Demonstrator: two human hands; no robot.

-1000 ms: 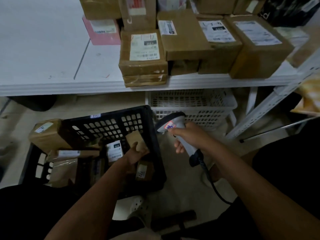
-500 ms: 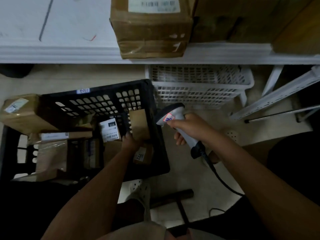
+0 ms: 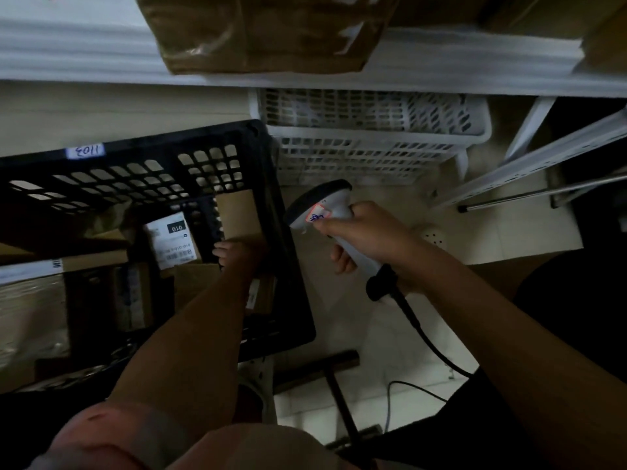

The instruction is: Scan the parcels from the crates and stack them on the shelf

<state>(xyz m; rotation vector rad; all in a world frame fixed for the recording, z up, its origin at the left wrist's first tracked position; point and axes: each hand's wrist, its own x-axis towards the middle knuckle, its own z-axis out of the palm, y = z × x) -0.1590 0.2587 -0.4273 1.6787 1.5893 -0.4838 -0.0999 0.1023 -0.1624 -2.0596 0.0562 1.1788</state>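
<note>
Head view: the white shelf (image 3: 441, 62) spans twelve o'clock, stacked boxes overhanging its edge, close above the crates for short lifts. At nine o'clock, the black crate (image 3: 135, 171) holds labelled parcels. The left hand (image 3: 242, 256) reaches inside, gripping a small brown parcel (image 3: 237, 215) standing against the crate's right wall. At three o'clock, the right hand (image 3: 369, 239) grips the scanner (image 3: 319, 208), probably poised to scan.

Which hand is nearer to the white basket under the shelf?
Right. The right hand holds the scanner just in front of the white basket; the left hand is down in the black crate, farther away.
</note>
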